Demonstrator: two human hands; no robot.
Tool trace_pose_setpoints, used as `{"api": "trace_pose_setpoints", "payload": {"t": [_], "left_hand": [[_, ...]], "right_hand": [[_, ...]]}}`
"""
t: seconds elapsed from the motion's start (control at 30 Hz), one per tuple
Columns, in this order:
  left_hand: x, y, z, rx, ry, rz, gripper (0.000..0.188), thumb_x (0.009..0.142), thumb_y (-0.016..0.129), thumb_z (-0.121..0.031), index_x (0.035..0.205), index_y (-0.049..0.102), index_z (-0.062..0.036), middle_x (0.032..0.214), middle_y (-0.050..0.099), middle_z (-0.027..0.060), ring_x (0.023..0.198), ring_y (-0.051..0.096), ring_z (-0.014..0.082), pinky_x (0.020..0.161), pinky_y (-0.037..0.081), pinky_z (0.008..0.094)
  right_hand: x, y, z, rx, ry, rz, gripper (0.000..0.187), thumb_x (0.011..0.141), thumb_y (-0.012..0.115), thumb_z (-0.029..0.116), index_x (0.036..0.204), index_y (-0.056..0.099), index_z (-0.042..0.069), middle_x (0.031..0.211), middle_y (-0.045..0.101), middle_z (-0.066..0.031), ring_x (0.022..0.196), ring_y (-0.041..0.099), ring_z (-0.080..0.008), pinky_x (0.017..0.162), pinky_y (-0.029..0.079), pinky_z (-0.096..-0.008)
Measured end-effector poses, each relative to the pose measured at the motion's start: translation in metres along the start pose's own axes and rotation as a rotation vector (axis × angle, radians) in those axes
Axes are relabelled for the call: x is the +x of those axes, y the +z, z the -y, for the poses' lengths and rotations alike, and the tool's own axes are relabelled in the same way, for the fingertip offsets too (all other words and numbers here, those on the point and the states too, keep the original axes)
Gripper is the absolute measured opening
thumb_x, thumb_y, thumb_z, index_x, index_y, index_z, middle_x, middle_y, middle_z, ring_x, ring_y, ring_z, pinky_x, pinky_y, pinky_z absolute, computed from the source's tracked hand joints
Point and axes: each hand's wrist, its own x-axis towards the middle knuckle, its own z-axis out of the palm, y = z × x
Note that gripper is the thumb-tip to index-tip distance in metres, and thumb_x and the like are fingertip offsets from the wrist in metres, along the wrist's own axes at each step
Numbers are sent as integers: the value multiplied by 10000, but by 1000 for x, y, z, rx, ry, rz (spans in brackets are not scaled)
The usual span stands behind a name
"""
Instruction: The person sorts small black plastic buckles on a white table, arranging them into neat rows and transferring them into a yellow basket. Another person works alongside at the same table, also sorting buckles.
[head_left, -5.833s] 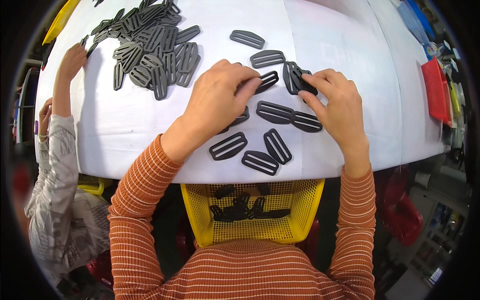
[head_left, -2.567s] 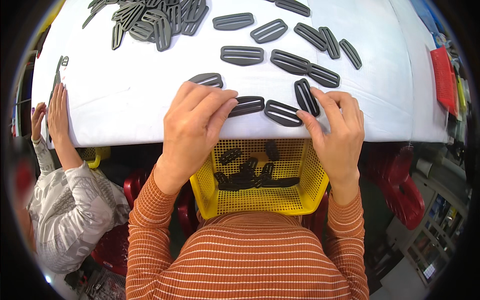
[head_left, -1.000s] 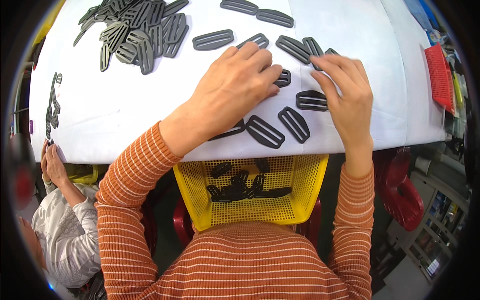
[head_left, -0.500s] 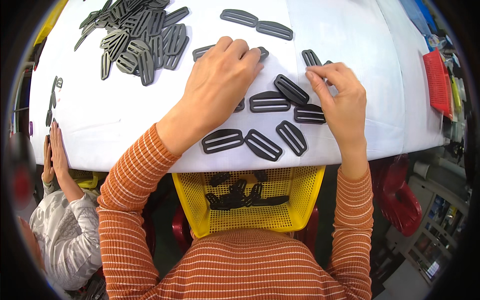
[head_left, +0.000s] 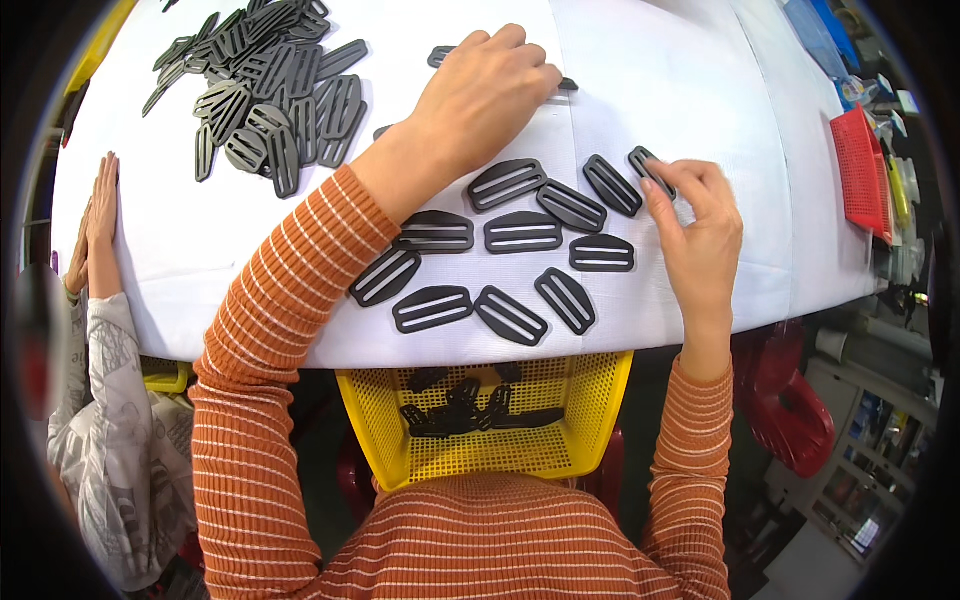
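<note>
My left hand [head_left: 488,92] reaches over the far middle of the white table, its fingers curled downward and their tips hidden. The ends of black strap slide buckles, one of them a far-side buckle [head_left: 568,84], poke out beside it. My right hand [head_left: 698,212] is closed, thumb and forefinger at the edge of a slide buckle [head_left: 648,163] at the right end of the group. Between my hands and the near edge, several more slide buckles lie flat and spread out, including a middle buckle [head_left: 523,232] and a near buckle [head_left: 511,316].
A heap of slide buckles [head_left: 285,160] covers the far left. A yellow basket [head_left: 480,468] holding dark pieces sits below the near edge. A red basket [head_left: 860,170] stands at the right. At the left edge another person's hands [head_left: 100,215] rest against the table.
My left hand has moved farther across the table, uncovering buckles beneath it. My right hand has shifted slightly nearer and right. The other person's hands have moved farther along the left edge.
</note>
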Motion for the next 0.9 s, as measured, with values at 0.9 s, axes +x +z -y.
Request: {"api": "trace_pose_setpoints", "payload": {"t": [0.9], "left_hand": [[-88, -57, 15, -346, -399, -28, 119, 877, 674, -98, 963, 718, -28, 889, 677, 87, 831, 635, 246, 735, 524, 336]], "right_hand": [[112, 97, 68, 78, -562, -58, 151, 852, 666, 211, 876, 761, 96, 770, 695, -39, 713, 655, -247, 697, 493, -390]]}}
